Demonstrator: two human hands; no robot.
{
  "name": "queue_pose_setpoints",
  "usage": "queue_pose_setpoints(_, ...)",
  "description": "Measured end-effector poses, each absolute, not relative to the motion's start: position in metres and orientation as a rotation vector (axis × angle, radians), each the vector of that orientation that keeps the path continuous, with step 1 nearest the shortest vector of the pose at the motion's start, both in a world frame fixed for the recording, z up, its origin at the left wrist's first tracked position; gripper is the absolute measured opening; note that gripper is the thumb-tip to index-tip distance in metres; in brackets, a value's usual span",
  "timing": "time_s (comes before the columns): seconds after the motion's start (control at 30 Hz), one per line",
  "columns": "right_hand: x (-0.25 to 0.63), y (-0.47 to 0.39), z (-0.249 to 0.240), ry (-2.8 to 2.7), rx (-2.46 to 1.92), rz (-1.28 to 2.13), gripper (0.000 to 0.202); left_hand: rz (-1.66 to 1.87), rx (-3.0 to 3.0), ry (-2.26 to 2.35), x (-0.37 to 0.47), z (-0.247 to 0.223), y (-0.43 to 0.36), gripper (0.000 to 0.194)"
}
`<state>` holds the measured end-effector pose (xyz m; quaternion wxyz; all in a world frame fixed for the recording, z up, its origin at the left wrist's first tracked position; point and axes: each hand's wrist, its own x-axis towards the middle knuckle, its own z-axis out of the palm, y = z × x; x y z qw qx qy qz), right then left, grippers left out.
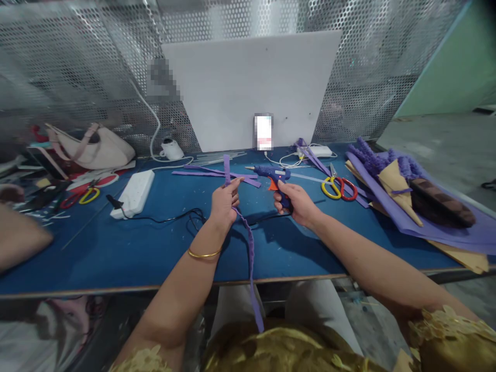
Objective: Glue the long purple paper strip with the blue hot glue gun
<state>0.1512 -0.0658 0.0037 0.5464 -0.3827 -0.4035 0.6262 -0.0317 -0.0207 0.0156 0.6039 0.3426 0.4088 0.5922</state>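
the left hand has its grip pinched around a long purple strip, which stands up above the fingers and hangs down past the near edge of the desk toward the lap. the right hand has its grip clenched on the handle of a blue glue gun, its nozzle pointing left toward the strip, close to it above the left hand. a black cord trails left over the desk to a white power strip. more purple strips lie just beyond the hands. to the right lie yellow and red scissors, and further right purple paper with purple flowers. at the far left sit a pink bag and another person's arm.
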Motion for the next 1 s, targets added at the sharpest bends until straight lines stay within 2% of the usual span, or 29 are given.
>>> queue_pose_setpoints(0.23, 0.1506, -0.0653, 0.0026, -0.977, -0.958, 1.450, 0.048, 1.319, 0.818, 0.901, -0.0331, 0.0152, -0.0200, 0.026)
queue_pose_setpoints(0.57, 0.1521, -0.0606, -0.0017, -0.971, -1.079, 1.412, 0.037, 1.275, 0.730, 0.929, -0.0343, 0.0148, -0.0153, 0.018)
queue_pose_setpoints(1.0, 0.1502, -0.0633, 0.0003, -1.056, -1.103, 1.365, 0.037, 1.196, 0.662, 0.869, -0.0337, 0.0171, -0.0160, 0.024)
